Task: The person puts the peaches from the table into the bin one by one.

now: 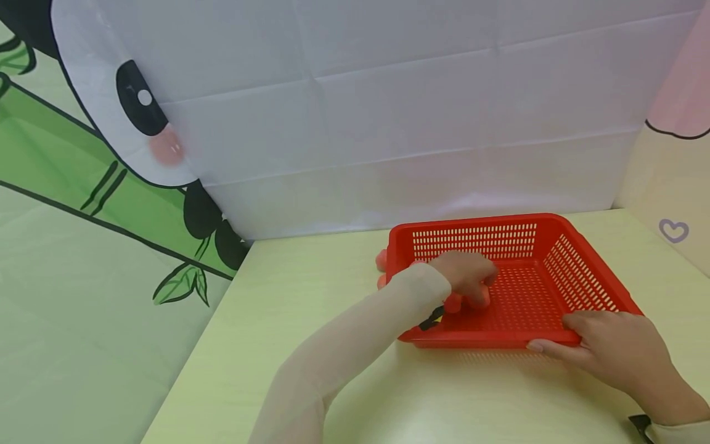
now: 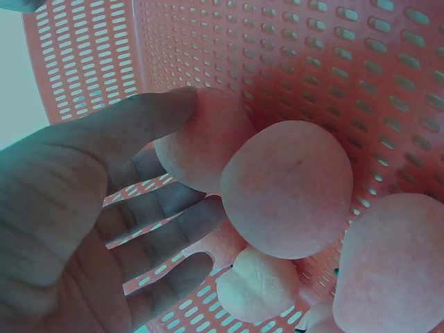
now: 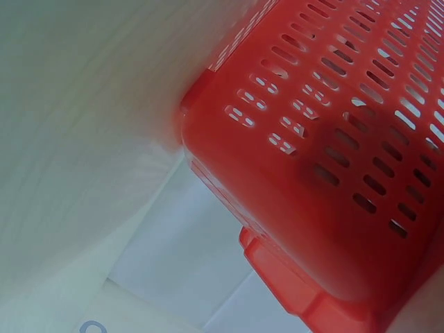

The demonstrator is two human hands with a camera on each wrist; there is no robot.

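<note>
A red plastic basket (image 1: 471, 223) with slotted walls sits on the table. My left hand (image 1: 466, 271) reaches down into its left part. In the left wrist view, the thumb and fingers pinch a pinkish peach (image 2: 201, 142). Beside that peach lie a bigger round peach (image 2: 288, 189), a paler cleft one (image 2: 257, 284) and another (image 2: 392, 263) at the right edge. My right hand (image 1: 621, 351) grips the basket's near right corner, thumb along the front rim and fingers over the side. The right wrist view shows the basket's outer wall (image 3: 250, 187) close up.
Pink round things (image 1: 381, 260) show just past the basket's left wall on the pale yellow table (image 1: 288, 320). Behind the table hangs a white cloth (image 1: 355, 135) with a cartoon print, and a printed panel (image 1: 671, 203) stands at the right.
</note>
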